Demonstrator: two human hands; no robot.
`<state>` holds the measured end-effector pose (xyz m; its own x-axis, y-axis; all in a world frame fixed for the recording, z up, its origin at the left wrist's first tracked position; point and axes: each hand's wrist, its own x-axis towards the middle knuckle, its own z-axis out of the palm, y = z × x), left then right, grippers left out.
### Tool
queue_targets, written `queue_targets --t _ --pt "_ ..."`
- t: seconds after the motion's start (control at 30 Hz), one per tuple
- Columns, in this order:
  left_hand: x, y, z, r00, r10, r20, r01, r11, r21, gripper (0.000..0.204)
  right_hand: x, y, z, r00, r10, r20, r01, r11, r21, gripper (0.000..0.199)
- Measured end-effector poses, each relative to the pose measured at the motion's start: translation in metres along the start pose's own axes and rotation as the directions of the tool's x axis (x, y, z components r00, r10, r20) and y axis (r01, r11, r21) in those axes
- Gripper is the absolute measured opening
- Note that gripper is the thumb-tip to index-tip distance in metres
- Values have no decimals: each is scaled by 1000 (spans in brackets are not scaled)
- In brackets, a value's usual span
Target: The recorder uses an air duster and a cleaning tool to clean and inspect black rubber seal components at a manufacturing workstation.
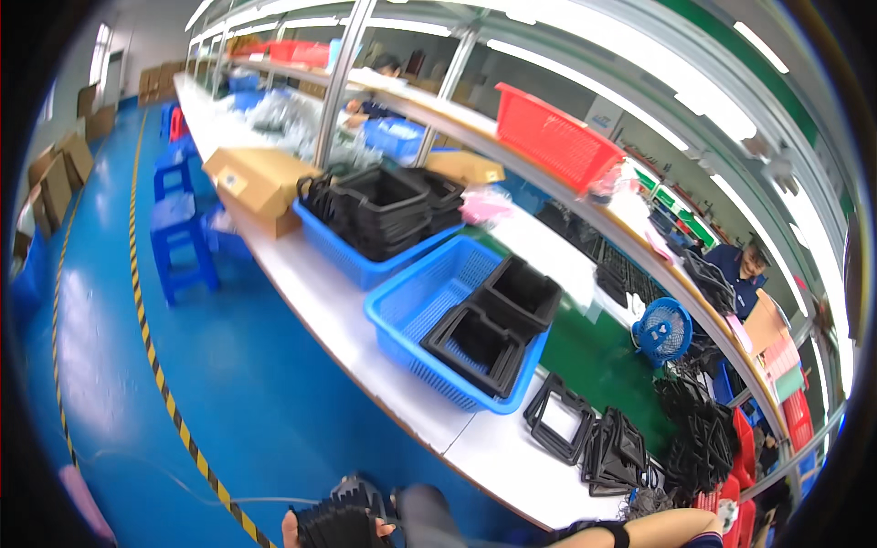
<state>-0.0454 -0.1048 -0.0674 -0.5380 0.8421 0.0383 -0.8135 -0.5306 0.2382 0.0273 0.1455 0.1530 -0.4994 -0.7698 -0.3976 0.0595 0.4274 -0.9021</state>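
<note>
At the lower edge a ribbed stack of black plastic pieces [340, 524] is held low, next to a grey-clad leg [425, 516]. My left hand [290, 529] grips its left side, only the fingers showing. On its right side the fingertips of my right hand [385, 528] press against it; the rest of that hand is hidden. On the bench above, a blue basket [402, 320] contains black rectangular frames [475, 347]. Beside it lie more black frames [559, 420] and a pile of them [614, 452].
Another blue basket [365, 269] heaped with black frames and a cardboard box [260, 183] stand farther along the bench. A red basket [557, 137] sits on the shelf. Blue stools [178, 237] line the aisle. A bare forearm [671, 527] with a dark band shows lower right; whose, I cannot tell.
</note>
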Motion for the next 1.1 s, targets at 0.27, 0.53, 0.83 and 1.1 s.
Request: queue_targets --t 0.27,0.53,0.83,1.1 --pt "17 8 37 979 160 122 -161 987 -5 98 -19 14 36 973 -226 -46 223 973 -53 62" --pt "13 23 59 965 253 75 -252 967 -27 91 -59 30 40 915 27 -402 -7 999 49 59" --pt "63 35 110 961 276 -36 -269 954 130 89 -93 56 -7 656 25 -755 304 906 295 25" --pt "90 60 130 951 302 -69 -284 939 196 87 -170 156 -227 -202 282 -938 807 590 4 17"
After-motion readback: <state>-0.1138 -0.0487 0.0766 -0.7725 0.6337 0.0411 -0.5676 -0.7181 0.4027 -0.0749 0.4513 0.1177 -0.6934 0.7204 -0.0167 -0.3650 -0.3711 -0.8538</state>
